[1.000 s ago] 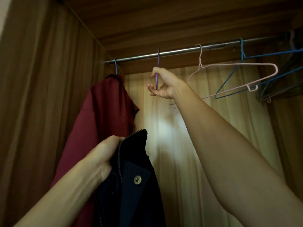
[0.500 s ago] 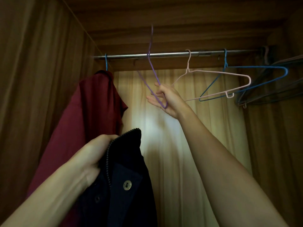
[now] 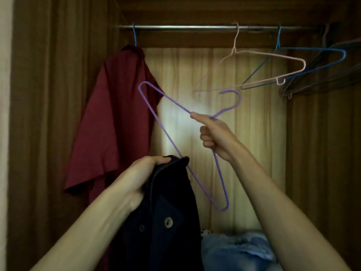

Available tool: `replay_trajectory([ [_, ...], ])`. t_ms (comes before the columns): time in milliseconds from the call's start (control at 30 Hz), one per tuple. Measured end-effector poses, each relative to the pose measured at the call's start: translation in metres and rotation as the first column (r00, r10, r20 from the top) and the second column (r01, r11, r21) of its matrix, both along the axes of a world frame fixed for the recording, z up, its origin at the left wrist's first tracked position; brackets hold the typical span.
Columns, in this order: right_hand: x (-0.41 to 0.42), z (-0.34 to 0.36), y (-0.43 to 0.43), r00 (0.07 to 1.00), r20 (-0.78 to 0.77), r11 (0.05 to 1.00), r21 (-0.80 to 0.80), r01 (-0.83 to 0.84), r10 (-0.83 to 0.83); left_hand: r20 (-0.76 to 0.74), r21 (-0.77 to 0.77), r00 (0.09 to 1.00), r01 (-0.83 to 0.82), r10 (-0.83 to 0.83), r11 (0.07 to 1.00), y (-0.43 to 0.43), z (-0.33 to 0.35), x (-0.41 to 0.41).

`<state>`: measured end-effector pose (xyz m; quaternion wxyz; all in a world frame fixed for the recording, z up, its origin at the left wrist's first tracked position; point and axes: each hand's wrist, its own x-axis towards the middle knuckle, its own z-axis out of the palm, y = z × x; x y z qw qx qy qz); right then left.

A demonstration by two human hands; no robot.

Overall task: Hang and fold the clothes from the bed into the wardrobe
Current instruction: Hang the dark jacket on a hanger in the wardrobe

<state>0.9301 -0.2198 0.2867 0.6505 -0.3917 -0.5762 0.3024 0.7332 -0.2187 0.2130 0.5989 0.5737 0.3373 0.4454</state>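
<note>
- Wardrobe (image 3: 48, 114) panelling of brown wood fills the view, with a paler back panel in the middle.
- Maroon shirt (image 3: 117, 118) hangs at the left end of the metal rail (image 3: 185, 27) on a blue hook (image 3: 134, 36).
- Navy jacket (image 3: 168, 212), with a zip and a snap button (image 3: 168, 222), hangs low in the centre, in front of the wardrobe and not on the rail.
- Blue fabric (image 3: 234, 249) lies crumpled at the wardrobe's bottom.
- Left hand (image 3: 140, 177) grips the jacket's collar, fingers curled over the top edge.
- Right hand (image 3: 216, 137) is closed round the neck of a purple wire hanger (image 3: 168, 133), held tilted, off the rail, its long side touching the collar.
- Pink hanger (image 3: 273, 55) and blue hanger (image 3: 312, 48) hang empty on the rail to the right, beside darker ones.
</note>
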Motion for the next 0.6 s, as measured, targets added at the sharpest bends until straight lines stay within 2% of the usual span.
replay_trajectory([
  [33,0.002,-0.005,-0.010,1.000,-0.008,1.000,-0.019,0.001,-0.001,0.061,-0.023,0.998,0.016,-0.015,1.000,-0.008,-0.003,0.001],
  [133,0.008,-0.023,-0.045,0.994,0.036,0.993,-0.050,0.104,-0.102,0.025,-0.042,0.989,0.149,-0.148,0.988,-0.033,-0.027,0.012],
  [233,0.018,-0.053,-0.081,0.969,0.091,0.968,-0.077,0.237,-0.230,0.012,-0.167,0.970,0.243,-0.245,0.955,-0.046,-0.055,0.027],
  [300,0.031,-0.075,-0.107,0.961,0.080,0.956,-0.114,0.271,-0.264,-0.046,-0.211,0.961,0.257,-0.272,0.943,-0.051,-0.071,0.033],
  [433,0.062,-0.121,-0.177,0.963,0.014,0.937,-0.226,0.266,-0.270,-0.054,-0.306,0.965,0.228,-0.256,0.924,-0.045,-0.099,0.047],
  [600,0.100,-0.185,-0.267,0.947,0.101,0.872,-0.370,0.319,-0.304,-0.155,-0.356,0.946,0.217,-0.286,0.909,-0.055,-0.146,0.077],
])
